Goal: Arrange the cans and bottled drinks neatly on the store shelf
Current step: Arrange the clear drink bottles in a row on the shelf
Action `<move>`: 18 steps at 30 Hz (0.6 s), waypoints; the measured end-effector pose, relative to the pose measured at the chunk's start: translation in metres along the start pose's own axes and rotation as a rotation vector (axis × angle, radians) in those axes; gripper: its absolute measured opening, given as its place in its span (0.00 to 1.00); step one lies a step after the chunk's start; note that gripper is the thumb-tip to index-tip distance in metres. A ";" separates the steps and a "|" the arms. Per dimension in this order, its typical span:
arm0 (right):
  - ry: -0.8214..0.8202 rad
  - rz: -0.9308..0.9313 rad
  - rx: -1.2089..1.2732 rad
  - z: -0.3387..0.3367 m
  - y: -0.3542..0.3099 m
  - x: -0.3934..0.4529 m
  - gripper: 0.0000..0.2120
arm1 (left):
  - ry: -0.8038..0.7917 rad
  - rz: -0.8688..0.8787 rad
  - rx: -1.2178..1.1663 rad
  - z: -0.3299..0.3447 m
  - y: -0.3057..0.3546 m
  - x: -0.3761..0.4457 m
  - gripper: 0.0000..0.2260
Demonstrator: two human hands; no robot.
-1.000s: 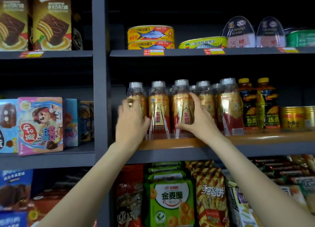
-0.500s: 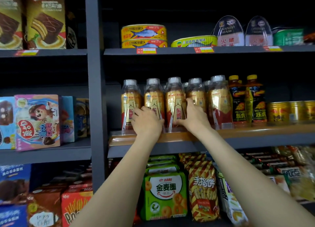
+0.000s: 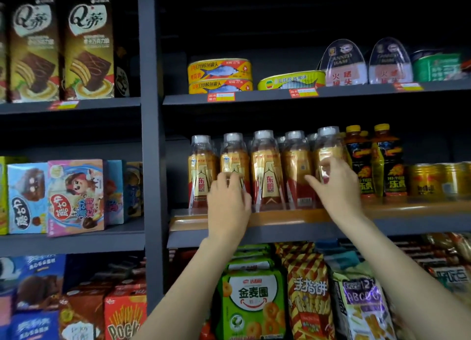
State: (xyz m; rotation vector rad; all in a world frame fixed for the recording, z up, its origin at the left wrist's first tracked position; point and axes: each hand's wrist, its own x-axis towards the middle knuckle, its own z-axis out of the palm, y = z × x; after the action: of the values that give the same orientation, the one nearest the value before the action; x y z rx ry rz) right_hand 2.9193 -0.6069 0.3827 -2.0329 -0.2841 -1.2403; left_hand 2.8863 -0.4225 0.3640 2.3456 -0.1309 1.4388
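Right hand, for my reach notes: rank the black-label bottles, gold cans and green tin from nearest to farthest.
From the right hand:
1. Black-label bottles, just right, same shelf.
2. Gold cans, farther right along that shelf.
3. Green tin, upper shelf, far right.

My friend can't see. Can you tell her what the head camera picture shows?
Two bare hands reach to a front row of five clear-capped gold-and-red drink bottles on an orange-edged shelf: the left hand on the second bottle, the right hand on the fifth. Black bottles with yellow caps and gold cans stand to their right.
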 end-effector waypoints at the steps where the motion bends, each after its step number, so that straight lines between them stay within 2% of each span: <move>1: 0.024 -0.021 -0.063 -0.003 0.009 0.002 0.23 | -0.009 0.056 -0.001 0.006 0.008 -0.004 0.16; 3: -0.005 -0.101 -0.193 0.001 0.018 0.008 0.26 | -0.063 0.096 0.005 0.020 0.025 -0.007 0.17; 8: -0.080 -0.276 -0.563 0.026 0.008 0.033 0.40 | -0.138 -0.002 0.130 0.041 0.036 -0.005 0.20; 10: -0.122 -0.264 -0.658 0.035 0.004 0.039 0.46 | -0.133 0.003 0.157 0.041 0.035 -0.009 0.26; 13: -0.122 -0.230 -0.624 0.039 -0.001 0.043 0.51 | -0.141 0.000 0.196 0.042 0.033 -0.009 0.35; 18: -0.094 -0.222 -0.446 0.033 -0.001 0.038 0.50 | -0.142 0.007 0.236 0.043 0.030 -0.009 0.31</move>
State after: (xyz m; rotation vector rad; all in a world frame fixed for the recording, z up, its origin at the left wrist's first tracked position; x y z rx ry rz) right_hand 2.9604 -0.5910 0.4057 -2.4987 -0.3047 -1.4441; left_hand 2.9095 -0.4674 0.3473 2.6399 -0.0072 1.3543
